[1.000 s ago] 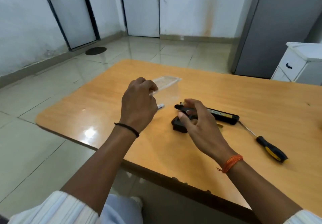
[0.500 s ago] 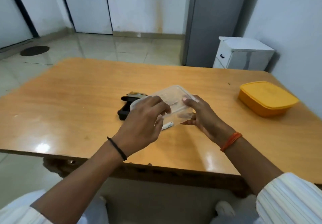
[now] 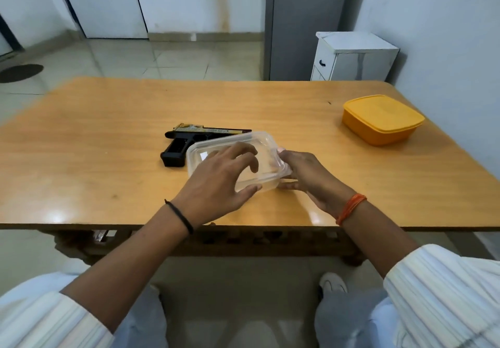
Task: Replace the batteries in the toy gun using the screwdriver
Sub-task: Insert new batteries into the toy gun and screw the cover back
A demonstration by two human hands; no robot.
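A black and gold toy gun [image 3: 189,141] lies on its side on the wooden table [image 3: 108,136]. Just in front of it sits a clear plastic box with a clear lid [image 3: 259,147]. My left hand [image 3: 219,185] rests on top of the lid with fingers spread, thumb along the box's near side. My right hand [image 3: 305,177] grips the box's right end, thumb on the lid's rim and fingers under the side. The screwdriver is out of sight, and no batteries can be made out.
A yellow lidded container [image 3: 381,120] stands at the table's right side. Behind the table are a white cabinet [image 3: 351,57] and a grey panel [image 3: 303,22]. My knees and a shoe show below the table's near edge.
The view swung right and the yellow container came into sight. The clear box, held up before, has come down to the table in front of the gun, both hands staying on it.
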